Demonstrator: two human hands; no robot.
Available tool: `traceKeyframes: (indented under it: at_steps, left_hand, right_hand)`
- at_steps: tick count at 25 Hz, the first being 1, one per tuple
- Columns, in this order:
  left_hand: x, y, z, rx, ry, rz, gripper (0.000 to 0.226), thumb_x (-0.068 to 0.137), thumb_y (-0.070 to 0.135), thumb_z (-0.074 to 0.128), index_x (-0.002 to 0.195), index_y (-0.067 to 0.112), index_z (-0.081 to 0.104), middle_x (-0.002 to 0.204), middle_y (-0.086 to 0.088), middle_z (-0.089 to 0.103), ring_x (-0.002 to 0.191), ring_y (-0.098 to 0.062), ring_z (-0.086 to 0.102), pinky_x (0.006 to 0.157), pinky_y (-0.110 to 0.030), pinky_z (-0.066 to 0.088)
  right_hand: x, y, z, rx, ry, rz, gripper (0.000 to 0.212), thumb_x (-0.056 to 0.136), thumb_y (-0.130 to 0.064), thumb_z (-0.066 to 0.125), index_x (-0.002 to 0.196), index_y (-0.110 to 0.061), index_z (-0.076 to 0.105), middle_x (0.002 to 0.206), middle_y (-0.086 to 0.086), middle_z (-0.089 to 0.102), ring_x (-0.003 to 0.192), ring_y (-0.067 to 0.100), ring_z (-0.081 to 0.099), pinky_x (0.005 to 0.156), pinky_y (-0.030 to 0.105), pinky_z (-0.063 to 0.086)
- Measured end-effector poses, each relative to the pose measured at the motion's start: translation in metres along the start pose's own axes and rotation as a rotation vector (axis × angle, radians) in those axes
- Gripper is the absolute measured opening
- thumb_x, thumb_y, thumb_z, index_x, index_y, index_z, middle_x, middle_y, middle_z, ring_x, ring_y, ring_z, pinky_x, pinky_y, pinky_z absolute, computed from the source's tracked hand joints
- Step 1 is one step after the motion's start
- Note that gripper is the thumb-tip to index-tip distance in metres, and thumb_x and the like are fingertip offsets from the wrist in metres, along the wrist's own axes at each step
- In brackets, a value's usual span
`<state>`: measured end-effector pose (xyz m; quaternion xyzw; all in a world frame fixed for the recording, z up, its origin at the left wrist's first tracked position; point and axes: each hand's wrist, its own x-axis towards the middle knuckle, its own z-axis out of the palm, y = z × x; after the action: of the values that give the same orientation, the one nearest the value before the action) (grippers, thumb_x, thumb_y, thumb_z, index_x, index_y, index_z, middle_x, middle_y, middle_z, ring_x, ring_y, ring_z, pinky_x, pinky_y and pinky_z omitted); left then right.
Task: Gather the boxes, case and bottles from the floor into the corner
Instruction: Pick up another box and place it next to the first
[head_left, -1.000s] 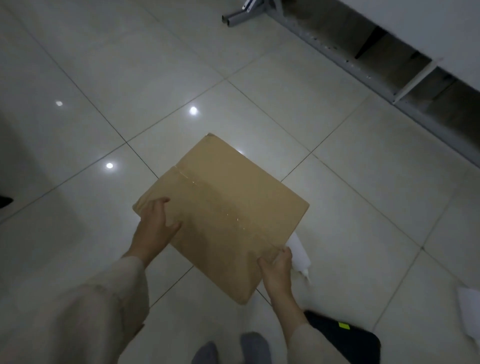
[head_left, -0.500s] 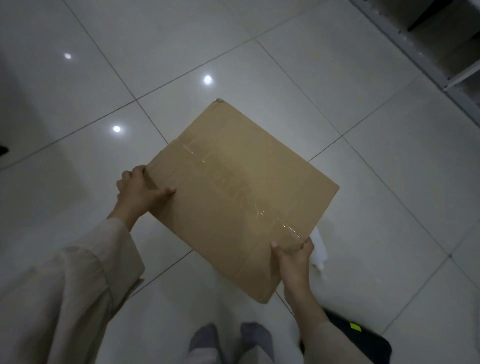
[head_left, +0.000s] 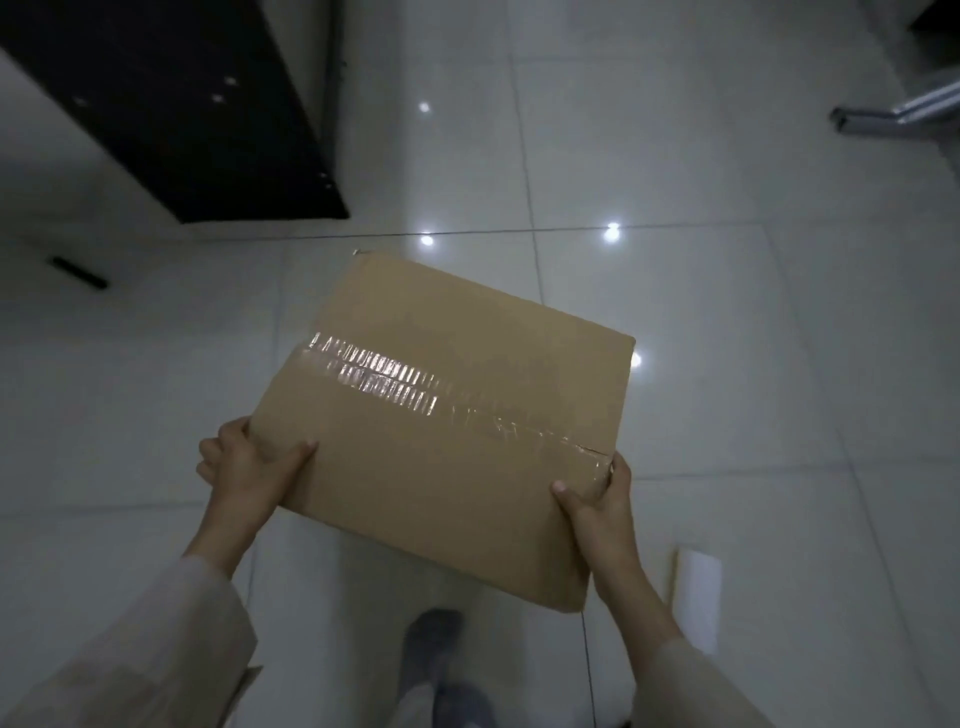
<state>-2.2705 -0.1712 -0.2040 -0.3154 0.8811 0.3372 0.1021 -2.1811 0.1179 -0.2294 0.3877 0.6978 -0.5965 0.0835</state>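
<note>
You hold a taped cardboard box (head_left: 457, 421) off the tiled floor (head_left: 779, 364), carried in front of your body, top face up, clear tape running across it.

Left hand (head_left: 244, 467): gripping the box's near-left corner, thumb over the top face, fingers wrapped at the edge.
Right hand (head_left: 597, 506): gripping the near-right edge by the tape end, thumb on top, fingers curled round the side.

Surroundings: a dark cabinet (head_left: 197, 104) stands far left; a metal frame leg (head_left: 893, 117) lies far right. A white flat object (head_left: 698, 597) sits on the floor just right of your right forearm (possibly one of the boxes; too dim to say). Your grey-socked foot (head_left: 434, 644) shows below the box.

Progress, judged: early to middle. One box is in transit, not yet set down. No corner pile is visible here, so you cannot confirm anything as delivered. The case and bottles are not in view; count them as outstanding, along with the white item.
</note>
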Motion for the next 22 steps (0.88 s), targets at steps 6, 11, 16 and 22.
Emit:
traceKeyframes:
  at_steps: [6, 11, 16, 22]
  left_hand:
    - [-0.063, -0.125, -0.112, -0.221, 0.249, -0.319, 0.076, 0.074, 0.026, 0.074, 0.135, 0.003, 0.033, 0.139, -0.023, 0.029, 0.131, -0.038, 0.025, 0.105, -0.049, 0.029]
    - [-0.128, -0.238, -0.177, -0.379, 0.401, -0.58, 0.078, 0.073, 0.024, 0.075, 0.134, 0.0, 0.033, 0.138, -0.023, 0.03, 0.129, -0.039, 0.03, 0.104, -0.047, 0.032]
    - [-0.19, -0.343, -0.217, -0.515, 0.595, -0.801, 0.078, 0.072, 0.024, 0.076, 0.133, -0.001, 0.034, 0.137, -0.023, 0.033, 0.128, -0.037, 0.032, 0.104, -0.045, 0.033]
    - [-0.267, -0.479, -0.244, -0.595, 0.767, -1.039, 0.081, 0.068, 0.028, 0.08, 0.13, -0.003, 0.039, 0.134, -0.026, 0.039, 0.123, -0.042, 0.039, 0.101, -0.05, 0.039]
  right_hand:
    - [-0.065, -0.054, 0.087, -0.226, -0.387, -0.235, 0.072, 0.083, -0.008, 0.064, 0.141, -0.023, 0.025, 0.117, -0.01, 0.048, 0.104, 0.015, 0.049, 0.089, 0.031, 0.039]
    - [-0.136, -0.055, 0.179, -0.42, -0.663, -0.377, 0.073, 0.083, -0.007, 0.063, 0.143, -0.021, 0.024, 0.121, -0.009, 0.047, 0.113, 0.02, 0.05, 0.093, 0.032, 0.039]
    - [-0.219, -0.023, 0.272, -0.581, -0.916, -0.474, 0.074, 0.083, -0.008, 0.063, 0.144, -0.019, 0.022, 0.13, -0.005, 0.045, 0.121, 0.022, 0.047, 0.097, 0.035, 0.039]
    - [-0.334, 0.045, 0.364, -0.743, -1.147, -0.524, 0.077, 0.084, -0.01, 0.063, 0.146, -0.019, 0.019, 0.144, 0.005, 0.04, 0.128, 0.027, 0.043, 0.101, 0.04, 0.038]
